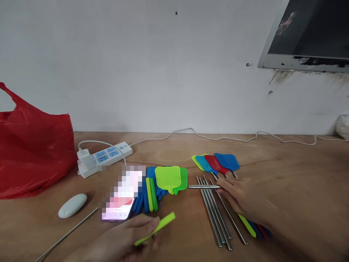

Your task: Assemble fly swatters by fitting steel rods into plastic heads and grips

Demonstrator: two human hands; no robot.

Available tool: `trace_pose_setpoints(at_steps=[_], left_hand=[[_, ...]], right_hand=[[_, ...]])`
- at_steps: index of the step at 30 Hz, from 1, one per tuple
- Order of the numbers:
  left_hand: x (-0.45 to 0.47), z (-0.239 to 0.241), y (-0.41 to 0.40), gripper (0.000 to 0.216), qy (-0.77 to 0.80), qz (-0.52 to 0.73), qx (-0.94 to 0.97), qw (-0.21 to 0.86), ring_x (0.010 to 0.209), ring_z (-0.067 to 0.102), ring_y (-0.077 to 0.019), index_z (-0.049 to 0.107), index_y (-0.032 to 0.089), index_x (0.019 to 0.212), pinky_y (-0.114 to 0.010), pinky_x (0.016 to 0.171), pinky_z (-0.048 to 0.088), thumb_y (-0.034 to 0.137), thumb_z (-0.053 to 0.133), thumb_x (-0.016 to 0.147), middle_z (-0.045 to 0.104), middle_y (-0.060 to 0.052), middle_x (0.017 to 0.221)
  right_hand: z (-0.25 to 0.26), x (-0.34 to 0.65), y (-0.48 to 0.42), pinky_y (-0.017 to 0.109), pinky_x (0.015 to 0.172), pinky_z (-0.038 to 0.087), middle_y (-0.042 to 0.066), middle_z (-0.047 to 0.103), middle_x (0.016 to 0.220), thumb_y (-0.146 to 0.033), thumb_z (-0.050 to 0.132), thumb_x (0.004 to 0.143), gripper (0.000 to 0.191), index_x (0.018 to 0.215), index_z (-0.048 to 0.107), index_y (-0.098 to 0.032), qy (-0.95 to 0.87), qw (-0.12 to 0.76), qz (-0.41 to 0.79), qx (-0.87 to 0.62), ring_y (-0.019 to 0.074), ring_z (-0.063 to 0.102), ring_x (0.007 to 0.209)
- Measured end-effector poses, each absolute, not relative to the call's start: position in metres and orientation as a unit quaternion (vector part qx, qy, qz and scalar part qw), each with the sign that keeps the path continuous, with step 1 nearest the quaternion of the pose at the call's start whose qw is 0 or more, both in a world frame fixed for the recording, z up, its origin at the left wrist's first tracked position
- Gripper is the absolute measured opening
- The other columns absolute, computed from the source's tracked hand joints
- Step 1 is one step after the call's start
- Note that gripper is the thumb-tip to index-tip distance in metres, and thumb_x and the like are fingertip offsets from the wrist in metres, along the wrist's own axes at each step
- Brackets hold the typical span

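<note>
My left hand (136,233) grips a yellow-green plastic handle (165,221), its far end pointing up to the right. My right hand (237,193) is closed on a shiny metal tube (203,187) held level, its free end to the left. Beneath that tube lie several loose metal tubes (215,214) side by side on the table. Loose mesh fly swatter heads (168,177) in yellow-green, green and blue rest between my hands, beside several blue, yellow-green and green handles (149,194). Behind my right hand are fly swatters with coloured heads (227,161); coloured handles (248,226) show partly under my forearm.
A lit phone (122,203), partly pixelated, lies left of the handles. Further left are a white mouse (72,206), a power strip (109,156) with a plugged-in charger, and a red plastic bag (35,153). A white cable (218,138) runs along the wall.
</note>
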State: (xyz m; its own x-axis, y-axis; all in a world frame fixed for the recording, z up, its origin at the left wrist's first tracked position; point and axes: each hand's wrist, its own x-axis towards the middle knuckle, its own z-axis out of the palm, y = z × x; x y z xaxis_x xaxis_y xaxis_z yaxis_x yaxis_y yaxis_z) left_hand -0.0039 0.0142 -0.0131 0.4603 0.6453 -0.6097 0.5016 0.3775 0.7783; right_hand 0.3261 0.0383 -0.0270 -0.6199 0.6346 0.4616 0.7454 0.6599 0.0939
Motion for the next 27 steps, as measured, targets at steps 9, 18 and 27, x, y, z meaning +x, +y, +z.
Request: trace_pose_setpoints(at_steps=[9, 18, 27], left_hand=[[0.022, -0.016, 0.027, 0.033, 0.478, 0.261, 0.777, 0.316, 0.076, 0.054, -0.0186, 0.059, 0.022, 0.084, -0.029, 0.068, 0.042, 0.05, 0.046, 0.097, 0.059, 0.0, 0.081], [0.017, -0.033, 0.052, 0.042, 0.471, 0.369, 0.743, 0.299, 0.058, 0.061, -0.0135, 0.046, 0.026, 0.13, -0.025, 0.053, 0.049, 0.037, 0.056, 0.091, 0.063, 0.0, 0.091], [0.003, -0.042, 0.068, 0.023, 0.519, 0.359, 0.774, 0.053, 0.081, 0.065, -0.0242, 0.062, 0.023, 0.103, -0.035, 0.072, 0.05, 0.039, 0.062, 0.087, 0.068, -0.002, 0.084]], right_hand=[[-0.037, 0.298, 0.04, 0.031, 0.064, 0.026, -0.002, 0.059, 0.063, -0.027, 0.038, 0.104, 0.028, 0.078, 0.046, -0.023, -0.855, 0.265, -0.017, -0.445, 0.0186, 0.05, 0.058], [-0.056, 0.306, 0.049, 0.031, 0.067, 0.03, 0.002, 0.053, 0.068, -0.04, 0.038, 0.103, 0.039, 0.071, 0.05, -0.022, -0.776, 0.349, 0.08, -0.519, 0.0219, 0.049, 0.074], [-0.061, 0.293, 0.04, 0.03, 0.055, 0.024, -0.005, 0.037, 0.061, -0.041, 0.038, 0.103, 0.039, 0.069, 0.036, -0.023, -0.784, 0.34, 0.218, -0.472, 0.0143, 0.039, 0.056]])
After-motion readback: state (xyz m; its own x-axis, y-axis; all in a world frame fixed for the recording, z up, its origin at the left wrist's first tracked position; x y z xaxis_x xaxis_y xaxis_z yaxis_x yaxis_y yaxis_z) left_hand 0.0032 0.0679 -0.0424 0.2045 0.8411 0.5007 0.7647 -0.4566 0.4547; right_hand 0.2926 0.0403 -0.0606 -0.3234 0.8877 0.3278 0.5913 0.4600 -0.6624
